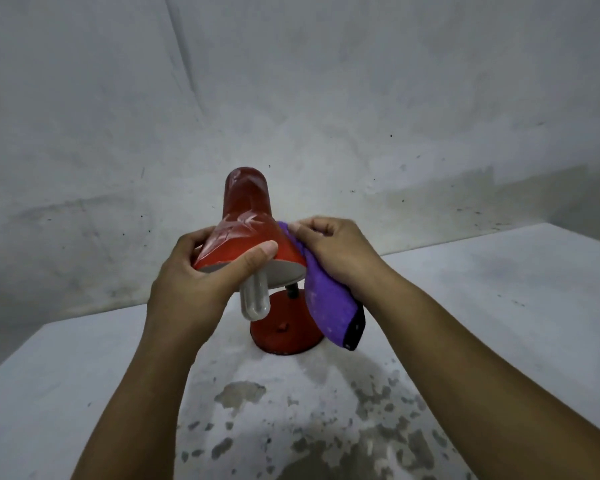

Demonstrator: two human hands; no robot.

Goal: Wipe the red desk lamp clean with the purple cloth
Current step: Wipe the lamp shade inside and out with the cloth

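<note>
Two hands at work over a worn white table (499, 306): the left hand (201, 282) grips the red desk lamp (246, 233) by its shade rim, thumb across the front. The right hand (340, 258) clutches the purple cloth (329, 306), pressing it to the shade's right side. Lamp base stands on the table, white bulb (255, 299) protruding; grey wall (291, 81) behind.
</note>
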